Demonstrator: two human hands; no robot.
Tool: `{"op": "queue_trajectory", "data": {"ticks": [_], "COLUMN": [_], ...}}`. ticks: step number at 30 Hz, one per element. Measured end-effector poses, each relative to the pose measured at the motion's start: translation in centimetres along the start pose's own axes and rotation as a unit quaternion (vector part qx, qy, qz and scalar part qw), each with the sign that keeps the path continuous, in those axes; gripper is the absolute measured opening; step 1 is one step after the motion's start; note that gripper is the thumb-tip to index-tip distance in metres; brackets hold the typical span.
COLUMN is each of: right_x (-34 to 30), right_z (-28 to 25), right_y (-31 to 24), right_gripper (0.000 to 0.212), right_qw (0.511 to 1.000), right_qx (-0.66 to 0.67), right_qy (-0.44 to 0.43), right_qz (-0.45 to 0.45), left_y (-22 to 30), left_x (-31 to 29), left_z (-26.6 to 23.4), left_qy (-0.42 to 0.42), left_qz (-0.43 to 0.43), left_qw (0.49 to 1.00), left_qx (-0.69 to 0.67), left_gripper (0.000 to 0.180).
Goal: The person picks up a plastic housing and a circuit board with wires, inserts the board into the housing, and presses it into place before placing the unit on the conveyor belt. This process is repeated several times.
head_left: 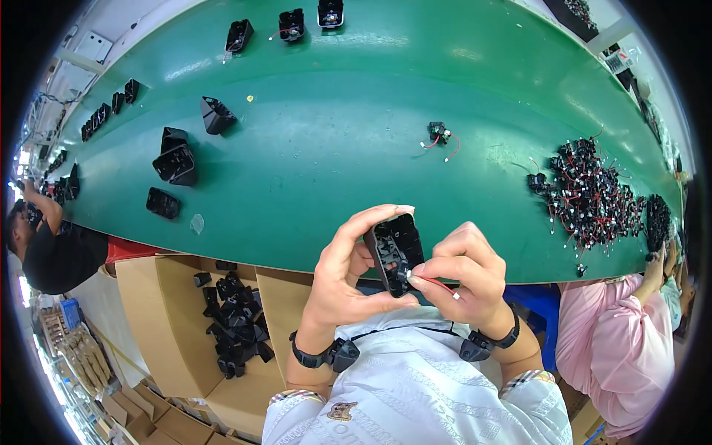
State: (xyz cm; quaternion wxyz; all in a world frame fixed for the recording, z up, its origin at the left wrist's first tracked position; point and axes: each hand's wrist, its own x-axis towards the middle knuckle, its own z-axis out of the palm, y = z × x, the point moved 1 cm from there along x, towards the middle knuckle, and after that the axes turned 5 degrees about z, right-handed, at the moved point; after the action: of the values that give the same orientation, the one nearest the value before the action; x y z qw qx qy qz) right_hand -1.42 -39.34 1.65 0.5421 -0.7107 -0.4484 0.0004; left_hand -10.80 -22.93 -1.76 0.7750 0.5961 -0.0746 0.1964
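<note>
My left hand is closed around a black plastic housing, holding it tilted with its hollow side showing, just above the table's near edge. My right hand pinches a small wired part at the housing's lower end. From those fingers a red wire trails, tipped with a white connector. The fingertips hide most of the small part, so I cannot tell how far it sits inside the housing. One loose black wired part lies on the table beyond my right hand.
On the green table, a large pile of wired parts lies right. Black housings stand left; several more line the far edge. A cardboard box of black pieces sits below left. A person in pink is at right, another far left.
</note>
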Motion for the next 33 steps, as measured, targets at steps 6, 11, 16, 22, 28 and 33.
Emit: {"op": "queue_trajectory", "data": {"ticks": [6,11,16,22,28,33], "right_x": [0.9,1.3,0.8,0.3,-0.3,-1.0], "right_z": [-0.7,-1.5,-2.0,-2.2,-1.4,-1.2], "right_y": [-0.8,-0.9,-1.5,-1.3,-0.6,0.8], "right_gripper": [0.025,0.027,0.035,0.04,0.039,0.021], "right_qw": [0.994,0.992,0.985,0.994,0.982,0.884], "right_qx": [-0.098,-0.063,-0.092,-0.012,0.058,0.343], "right_qy": [-0.043,-0.105,-0.144,-0.081,-0.103,-0.077], "right_qz": [-0.016,-0.028,0.029,0.072,0.147,0.307], "left_y": [0.3,0.4,-0.6,-0.7,0.6,0.1], "left_x": [-0.2,-0.1,-0.3,-0.1,1.2,1.5], "left_z": [1.0,0.2,0.0,0.8,1.7,3.0], "left_qy": [-0.015,-0.057,-0.039,-0.028,0.058,0.078], "left_qz": [-0.017,0.006,-0.01,0.014,0.086,0.114], "left_qw": [0.996,0.993,0.999,0.998,0.927,0.899], "left_qx": [0.089,0.107,-0.007,-0.06,0.362,0.416], "left_gripper": [0.091,0.094,0.094,0.086,0.082,0.086]}}
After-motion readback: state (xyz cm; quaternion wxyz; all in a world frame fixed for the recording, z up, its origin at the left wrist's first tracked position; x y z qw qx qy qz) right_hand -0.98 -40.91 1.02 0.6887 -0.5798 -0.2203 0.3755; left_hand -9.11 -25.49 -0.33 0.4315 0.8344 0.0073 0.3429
